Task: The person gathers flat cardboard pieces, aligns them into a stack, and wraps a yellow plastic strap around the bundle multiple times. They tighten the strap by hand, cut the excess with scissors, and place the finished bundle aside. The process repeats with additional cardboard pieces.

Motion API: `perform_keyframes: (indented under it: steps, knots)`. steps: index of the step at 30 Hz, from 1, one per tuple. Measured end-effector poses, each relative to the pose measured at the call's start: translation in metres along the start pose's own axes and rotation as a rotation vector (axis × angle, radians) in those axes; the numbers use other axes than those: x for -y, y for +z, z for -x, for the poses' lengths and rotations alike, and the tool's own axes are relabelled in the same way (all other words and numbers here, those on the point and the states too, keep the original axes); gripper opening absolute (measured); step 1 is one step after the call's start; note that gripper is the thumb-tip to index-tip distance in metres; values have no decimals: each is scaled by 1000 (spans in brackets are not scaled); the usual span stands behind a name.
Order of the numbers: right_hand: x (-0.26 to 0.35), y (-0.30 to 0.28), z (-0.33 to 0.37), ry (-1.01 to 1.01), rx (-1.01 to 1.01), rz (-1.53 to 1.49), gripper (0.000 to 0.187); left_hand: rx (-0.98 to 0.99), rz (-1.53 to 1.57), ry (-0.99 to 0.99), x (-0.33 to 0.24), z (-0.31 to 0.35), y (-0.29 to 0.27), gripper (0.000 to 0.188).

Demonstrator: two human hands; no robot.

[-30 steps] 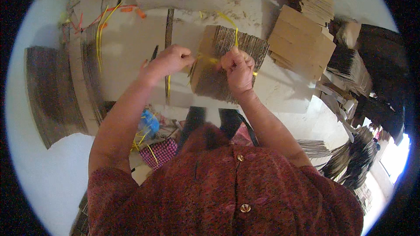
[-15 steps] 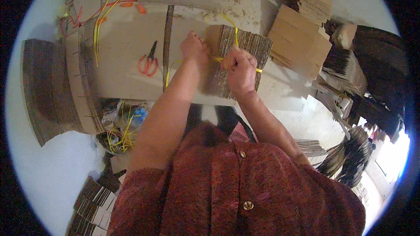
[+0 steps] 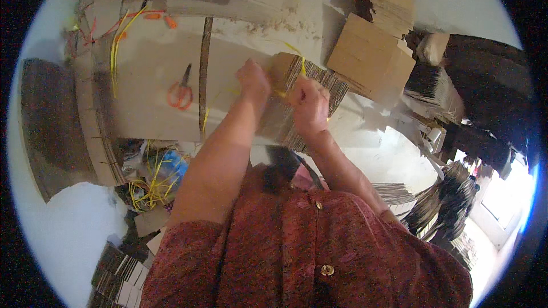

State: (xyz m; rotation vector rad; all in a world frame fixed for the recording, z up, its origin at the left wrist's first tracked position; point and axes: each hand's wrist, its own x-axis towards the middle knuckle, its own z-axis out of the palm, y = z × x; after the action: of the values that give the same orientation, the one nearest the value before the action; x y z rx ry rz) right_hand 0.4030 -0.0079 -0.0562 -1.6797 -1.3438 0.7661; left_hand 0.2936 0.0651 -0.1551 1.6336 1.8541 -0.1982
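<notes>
A bundle of cardboard pieces [image 3: 324, 81], stacked on edge, lies tilted on the work surface in front of me. Yellow strapping [image 3: 303, 68] runs over its top and across it. My right hand [image 3: 311, 104] is closed in a fist on the strapping, against the bundle's upper face. Just left of the bundle, my left hand [image 3: 254, 81] is also closed, blurred by motion. Yellow strap shows on both sides of that fist, so it grips the strap. The exact hold of the fingers is hidden in both hands.
Scissors with orange handles [image 3: 180, 96] lie left of a dark strip [image 3: 205, 74]. Yellow straps [image 3: 117, 51] hang at the left. Flat cardboard [image 3: 365, 60] sits right of the bundle, and stacked cardboard [image 3: 54, 120] stands far left. Tangled yellow strapping [image 3: 151, 189] is below the surface's edge.
The bundle has turned clockwise and now sits slanted. Both fists have shifted slightly to the right relative to the surface, still gripping the strap. The whole view has shifted a little.
</notes>
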Motion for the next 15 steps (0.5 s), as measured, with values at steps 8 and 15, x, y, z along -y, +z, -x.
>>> perform_keyframes:
  steps: [8, 15]
  knots:
    - [6, 12, -7, -102, 13, 73, 10, -35, -167, 80, 2, 2, -11, 25]
    - [-9, -5, 19, 127, -81, -14, 15, -92, 1202, -339, 17, -30, 58, 25]
